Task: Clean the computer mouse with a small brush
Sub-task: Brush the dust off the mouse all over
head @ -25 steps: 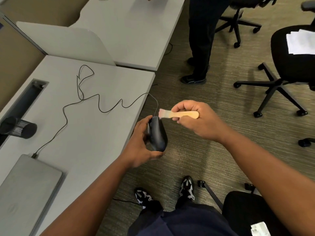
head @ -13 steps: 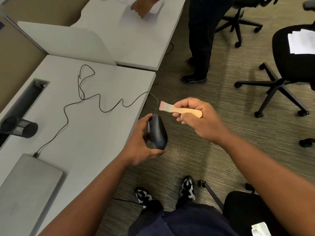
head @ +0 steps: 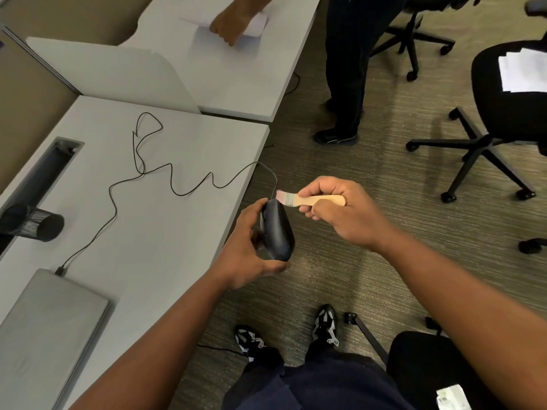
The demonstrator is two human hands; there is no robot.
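Head view: left hand (head: pixel 245 255) grips the black mouse (head: pixel 276 232) off the desk (head: pixel 165 232) edge, held over the carpet, thumb on its near end, fingers wrapped round the far side. Right hand (head: pixel 340 214) pinches the small brush (head: pixel 307 199) by its wooden handle, bristles pointing left, tips right at the mouse's front end by the cable (head: pixel 177 187) exit (contact or just shy, can't tell). Cable snakes back across the desk to a closed laptop (head: pixel 44 329). Mesh cup (head: pixel 38 221) at the left edge; another person's hand (head: pixel 231 25) on paper, far desk.
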